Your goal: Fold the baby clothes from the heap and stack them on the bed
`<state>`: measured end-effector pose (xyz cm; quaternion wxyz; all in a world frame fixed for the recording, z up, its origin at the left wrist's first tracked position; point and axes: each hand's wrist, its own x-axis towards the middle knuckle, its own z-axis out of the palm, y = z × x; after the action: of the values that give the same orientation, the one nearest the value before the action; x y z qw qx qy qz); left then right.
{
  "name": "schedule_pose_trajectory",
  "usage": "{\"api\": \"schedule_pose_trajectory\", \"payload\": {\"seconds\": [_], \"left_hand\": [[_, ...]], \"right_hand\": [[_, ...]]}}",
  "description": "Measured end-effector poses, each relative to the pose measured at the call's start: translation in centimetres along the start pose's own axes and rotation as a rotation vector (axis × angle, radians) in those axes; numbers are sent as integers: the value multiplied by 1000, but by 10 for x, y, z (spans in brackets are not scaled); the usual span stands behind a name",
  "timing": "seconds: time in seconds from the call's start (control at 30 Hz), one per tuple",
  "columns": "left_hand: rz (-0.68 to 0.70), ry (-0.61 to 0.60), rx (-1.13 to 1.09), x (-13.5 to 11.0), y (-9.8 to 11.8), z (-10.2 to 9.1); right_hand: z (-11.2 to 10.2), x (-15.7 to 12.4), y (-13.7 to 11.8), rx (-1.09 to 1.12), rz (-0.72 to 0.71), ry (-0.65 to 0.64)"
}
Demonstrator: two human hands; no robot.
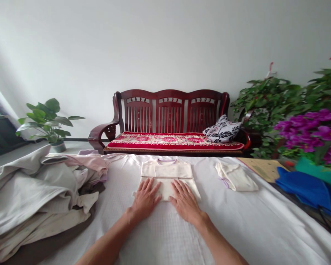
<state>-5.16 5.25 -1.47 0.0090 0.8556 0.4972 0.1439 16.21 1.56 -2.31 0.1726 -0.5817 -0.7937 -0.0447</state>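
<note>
A cream shirt (167,170) with a lilac-edged neckline lies on the white cloth in front of me, its lower part folded up toward the neck. Flat on the left side of the folded part rests my left hand (146,197), fingers spread. My right hand (184,200) presses the right side the same way, palm down. Neither hand grips anything. Off to the right sits a small cream garment (237,176) with lilac trim, loosely folded.
A heap of grey, pink and cream clothes (38,191) covers the left of the white-clothed table (264,228). Blue fabric (306,187) and purple flowers (311,132) border the right edge. Behind stands a dark wooden bench (171,114) with a patterned pillow (223,129).
</note>
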Motion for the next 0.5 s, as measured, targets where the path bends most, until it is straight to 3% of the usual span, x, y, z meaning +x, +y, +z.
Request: {"api": "schedule_pose_trajectory", "payload": {"seconds": [0.17,0.33,0.5], "left_hand": [[-60,-67,27,-16,-25,-9],[-34,-121,16,-33,-53,-23],[-77,-104,-22,-45,-65,-35]], "right_hand": [[-11,-11,37,-58,112,-45],[-18,-21,55,-57,163,-126],[-22,-23,69,-12,192,-47]]}}
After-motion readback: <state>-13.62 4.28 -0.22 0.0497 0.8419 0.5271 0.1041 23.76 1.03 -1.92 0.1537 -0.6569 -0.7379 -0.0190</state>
